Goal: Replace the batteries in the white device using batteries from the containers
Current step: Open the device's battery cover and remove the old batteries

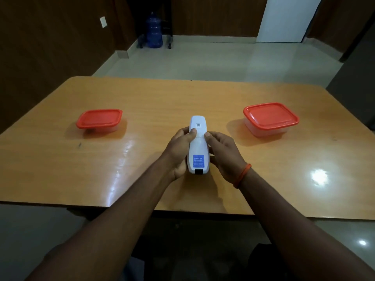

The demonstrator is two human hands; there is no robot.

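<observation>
The white device (198,144) is at the middle of the wooden table (142,98), back side up, with a blue label near its close end. My left hand (179,152) grips its left side, thumb on top. My right hand (222,153) grips its right side, thumb pressing on the back near the middle. Two clear containers with red lids stand shut: a small one (99,120) at the left and a larger one (271,118) at the right. Their contents are hidden.
The table's near edge runs just below my wrists. An orange band circles my right wrist (242,175). Beyond the table lies tiled floor, with a blue water jug (154,30) by the far wall and a white door (288,19).
</observation>
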